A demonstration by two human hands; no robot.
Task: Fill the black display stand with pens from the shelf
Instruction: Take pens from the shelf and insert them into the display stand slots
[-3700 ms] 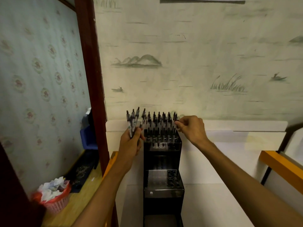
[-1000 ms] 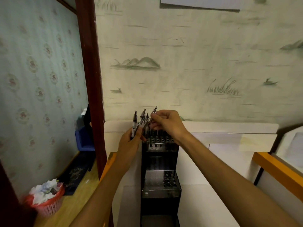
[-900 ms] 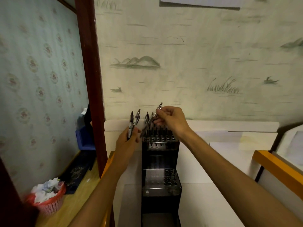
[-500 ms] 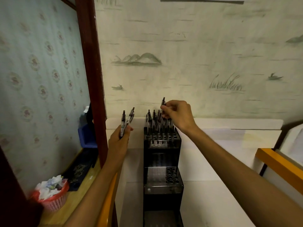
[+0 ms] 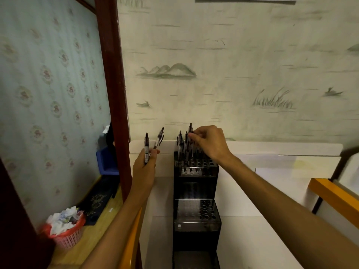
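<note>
My left hand [image 5: 144, 167] grips two spare pens [image 5: 152, 144] upright, just left of the black display stand [image 5: 196, 191] on the white surface [image 5: 242, 235]. My right hand [image 5: 210, 144] is over the stand's top tier, its fingers [image 5: 194, 135] pinching one pen [image 5: 190, 128] held upright among the pens already standing in the holes; the lower tier's holes show no pens

Both forearms bare, no sleeves, hands ungloved.

both arms raised, left hand [image 5: 144, 167] and right hand [image 5: 210, 143] with fingers curled.
</note>
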